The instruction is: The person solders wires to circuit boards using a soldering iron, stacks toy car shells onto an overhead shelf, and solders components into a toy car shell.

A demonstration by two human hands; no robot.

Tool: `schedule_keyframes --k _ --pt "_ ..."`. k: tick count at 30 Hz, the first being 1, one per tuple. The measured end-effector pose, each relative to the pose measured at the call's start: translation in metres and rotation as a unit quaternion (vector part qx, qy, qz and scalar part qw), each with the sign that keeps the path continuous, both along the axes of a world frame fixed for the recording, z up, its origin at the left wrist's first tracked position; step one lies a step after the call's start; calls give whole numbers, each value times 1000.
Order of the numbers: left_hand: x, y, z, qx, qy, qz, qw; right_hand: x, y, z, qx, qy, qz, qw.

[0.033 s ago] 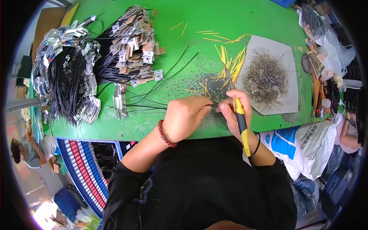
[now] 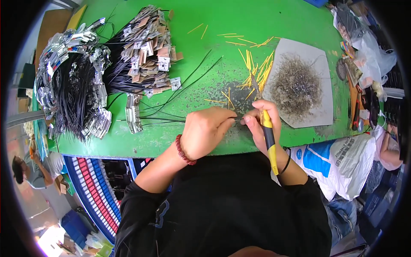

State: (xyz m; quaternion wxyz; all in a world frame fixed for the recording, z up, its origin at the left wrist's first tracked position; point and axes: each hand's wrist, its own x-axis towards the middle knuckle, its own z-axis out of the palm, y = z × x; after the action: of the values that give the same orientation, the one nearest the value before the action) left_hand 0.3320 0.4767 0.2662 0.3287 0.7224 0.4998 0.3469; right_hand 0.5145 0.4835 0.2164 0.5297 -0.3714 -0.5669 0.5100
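Note:
Near the front edge of the green table, my left hand (image 2: 208, 128) is closed in a pinch on thin black wires (image 2: 165, 119). Their other ends run left to a stack of silvery metal pieces (image 2: 133, 113). Close beside it, my right hand (image 2: 263, 126) is closed around a slim yellow-and-black-handled tool (image 2: 268, 135), its narrow metal tip pointing away from me. The right thumb and forefinger meet near the wire ends; whether they grip them is hard to tell. Beyond the hands lie thin yellow sticks or tubes (image 2: 261, 70).
A grey sheet (image 2: 327, 94) holds a pile of dark clippings (image 2: 297, 85) on the right. Bundled black wires (image 2: 70, 94) with metal pieces and small tagged boards (image 2: 147, 55) fill the table's left. Plastic bags (image 2: 342, 165) sit to the right; another person (image 2: 32, 169) is far left.
Both hands hold almost the same pose. The view has shifted very slightly; nothing has visibly been picked up or let go.

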Motion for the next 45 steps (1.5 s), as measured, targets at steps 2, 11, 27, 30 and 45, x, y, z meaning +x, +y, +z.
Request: schedule_keyframes --k 2,11,27,30,45 --pt "-2 1 -3 10 -10 -4 1000 7 1 1 2 -105 18 994" --pt "-2 -4 -9 60 150 -12 987 5 10 2 115 -47 -45 991" --pt "-3 -10 -13 17 -7 63 998 0 2 -6 133 -117 51 983" --pt "-4 -11 -12 -15 -26 85 996 0 -1 -5 112 -101 31 988" --pt "-8 -17 -20 20 -16 67 997 4 2 -2 12 -39 -15 999"
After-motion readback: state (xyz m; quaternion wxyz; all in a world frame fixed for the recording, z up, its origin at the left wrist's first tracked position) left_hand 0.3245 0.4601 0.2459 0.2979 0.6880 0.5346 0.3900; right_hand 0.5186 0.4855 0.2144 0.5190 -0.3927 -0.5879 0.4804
